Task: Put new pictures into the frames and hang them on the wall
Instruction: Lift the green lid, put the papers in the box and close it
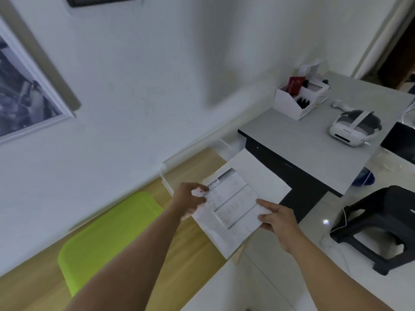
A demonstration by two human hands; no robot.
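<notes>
A printed sheet (233, 198) with grey tables and a dark heading lies on top of a larger white sheet (258, 173). My left hand (188, 200) pinches the sheets at their left edge. My right hand (276, 218) grips their lower right edge. Both are held above a wooden table (190, 250). On the wall at the far left hangs a white-framed picture (24, 90) with a dark grey image. A second dark frame (98, 0) shows partly at the top edge.
A lime-green pad (107, 236) lies on the wooden table. To the right stands a grey desk (303, 142) with a white organiser box (298, 97), a white headset (352, 129) and a dark screen (402, 140). A black stool (381, 225) stands on the pale floor.
</notes>
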